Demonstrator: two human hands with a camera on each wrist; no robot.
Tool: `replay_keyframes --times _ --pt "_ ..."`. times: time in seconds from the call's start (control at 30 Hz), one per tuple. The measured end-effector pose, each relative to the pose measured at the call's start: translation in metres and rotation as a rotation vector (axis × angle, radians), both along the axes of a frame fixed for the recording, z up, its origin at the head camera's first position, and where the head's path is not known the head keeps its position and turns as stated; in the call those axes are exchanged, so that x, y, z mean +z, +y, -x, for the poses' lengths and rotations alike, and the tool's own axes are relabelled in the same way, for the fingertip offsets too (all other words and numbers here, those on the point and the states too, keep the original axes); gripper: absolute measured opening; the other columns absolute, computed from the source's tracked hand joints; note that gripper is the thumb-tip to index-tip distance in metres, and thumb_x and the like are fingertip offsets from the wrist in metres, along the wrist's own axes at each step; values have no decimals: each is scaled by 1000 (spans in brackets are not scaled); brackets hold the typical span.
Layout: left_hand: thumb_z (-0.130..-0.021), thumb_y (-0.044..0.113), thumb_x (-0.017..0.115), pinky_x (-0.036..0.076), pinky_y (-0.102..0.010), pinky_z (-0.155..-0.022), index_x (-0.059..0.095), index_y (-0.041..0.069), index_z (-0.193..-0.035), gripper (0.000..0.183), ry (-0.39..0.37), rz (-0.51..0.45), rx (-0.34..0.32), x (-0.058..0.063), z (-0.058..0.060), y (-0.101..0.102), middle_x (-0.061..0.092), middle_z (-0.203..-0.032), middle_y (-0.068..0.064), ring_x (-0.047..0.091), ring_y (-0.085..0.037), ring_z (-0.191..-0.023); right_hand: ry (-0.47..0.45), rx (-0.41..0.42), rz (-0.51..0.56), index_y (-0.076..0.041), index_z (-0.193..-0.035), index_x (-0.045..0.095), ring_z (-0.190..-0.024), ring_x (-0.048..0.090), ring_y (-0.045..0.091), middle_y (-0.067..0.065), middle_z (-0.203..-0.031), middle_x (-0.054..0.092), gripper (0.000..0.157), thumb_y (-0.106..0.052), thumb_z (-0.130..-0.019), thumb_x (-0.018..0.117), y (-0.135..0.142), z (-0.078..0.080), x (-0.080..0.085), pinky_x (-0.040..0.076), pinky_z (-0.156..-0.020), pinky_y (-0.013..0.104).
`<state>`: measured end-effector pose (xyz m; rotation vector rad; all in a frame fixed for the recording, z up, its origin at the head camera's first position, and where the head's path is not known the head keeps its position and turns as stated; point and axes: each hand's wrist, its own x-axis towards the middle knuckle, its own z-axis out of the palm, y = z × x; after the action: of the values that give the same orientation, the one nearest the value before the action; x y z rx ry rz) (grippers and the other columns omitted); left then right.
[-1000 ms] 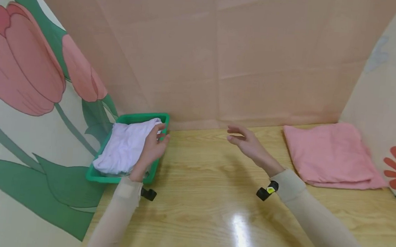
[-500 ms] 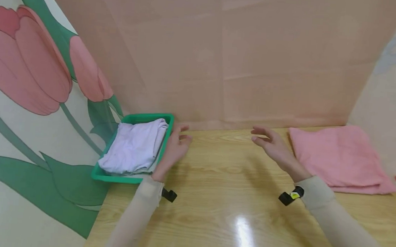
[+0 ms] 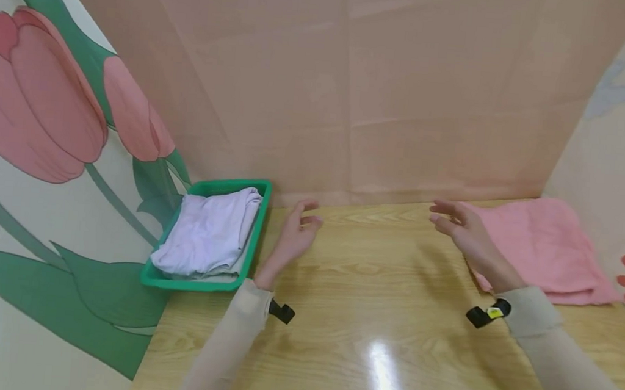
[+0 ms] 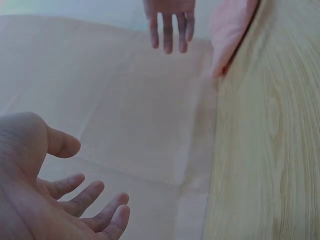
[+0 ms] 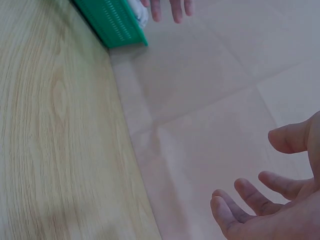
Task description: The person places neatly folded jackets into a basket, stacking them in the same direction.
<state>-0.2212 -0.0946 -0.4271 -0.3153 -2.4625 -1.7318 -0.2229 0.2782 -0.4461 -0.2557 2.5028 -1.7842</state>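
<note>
Just right of the green basket, my left hand hovers over the table with its fingers loosely spread and nothing in them. Inside the basket lies a folded pale lilac cloth, with a greyish layer of fabric partly visible under it. My right hand is raised near the left edge of a folded pink cloth, covering part of it in the head view. Its fingers are relaxed and hold nothing. In the left wrist view, the left palm faces inward; the right wrist view shows the right fingers slightly bent.
The wood-grain table stretches between basket and pink cloth. A pinkish-beige sheet hangs along the back. Walls with painted flowers flank the table on the left and right.
My left hand has moved right, from over the basket to beside it. The right hand has also moved right, up to the pink cloth. Both cloths lie where they were.
</note>
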Motion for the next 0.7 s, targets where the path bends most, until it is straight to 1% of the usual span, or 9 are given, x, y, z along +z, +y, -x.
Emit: replay_keyframes --times 0.07,0.17,0.23,0.3,0.4,0.47,0.53,0.63,0.7 --pt "-97 7 62 53 -43 -95 53 11 -138 42 0 -14 -14 -1 1 6 56 -140 -11 61 -31 -119 16 -8 -18 -17 -157 29 -135 44 25 9 -152 42 66 -45 -102 52 7 0 -1 40 -110 43" --pt "-96 8 62 53 -39 -94 53 13 -138 43 -4 -9 -21 -1 3 16 56 -140 -8 62 -26 -118 34 -25 -61 -16 -157 30 -130 48 20 11 -151 42 64 -45 -103 50 19 -2 -1 44 -101 23" --pt "-97 9 62 53 -38 -95 52 13 -139 44 -16 -4 -32 2 1 21 55 -140 -7 61 -25 -118 41 -47 -101 -16 -157 32 -127 49 15 11 -150 44 65 -48 -102 50 26 -4 -1 42 -93 11" --pt "-97 10 61 53 -36 -94 51 14 -140 44 -26 -1 -37 2 1 27 55 -140 -3 61 -21 -118 40 -64 -123 -15 -156 32 -126 48 14 13 -150 45 66 -48 -102 49 34 -5 -1 40 -90 11" --pt "-97 9 62 53 -38 -94 52 13 -139 44 -33 -19 -45 1 2 37 55 -141 -5 61 -24 -118 62 -80 -119 -9 -155 33 -120 50 5 16 -149 45 64 -43 -103 50 44 -7 -4 43 -89 11" --pt "-96 9 62 54 -37 -91 53 13 -138 43 -30 -34 -44 -4 5 43 55 -140 -6 62 -24 -117 81 -80 -93 -6 -155 33 -115 52 0 20 -148 43 61 -37 -105 50 51 -8 -6 46 -89 12" --pt "-96 10 62 55 -38 -91 54 14 -137 42 -30 -40 -50 -5 6 51 55 -140 -7 62 -25 -117 103 -85 -78 -4 -154 33 -107 54 -8 21 -146 44 58 -32 -106 50 57 -10 -9 47 -85 9" --pt "-98 14 62 54 -38 -91 53 15 -138 40 -32 -18 -66 -7 7 60 54 -140 -4 61 -22 -117 120 -99 -64 -3 -153 34 -107 57 -6 21 -142 45 56 -30 -106 50 66 -13 -10 48 -86 11" --pt "-99 17 61 54 -37 -92 52 16 -138 40 -29 -3 -74 -9 6 66 54 -139 -1 61 -20 -116 128 -109 -65 -2 -152 35 -107 57 -6 16 -140 47 56 -30 -106 50 72 -14 -11 48 -86 11"
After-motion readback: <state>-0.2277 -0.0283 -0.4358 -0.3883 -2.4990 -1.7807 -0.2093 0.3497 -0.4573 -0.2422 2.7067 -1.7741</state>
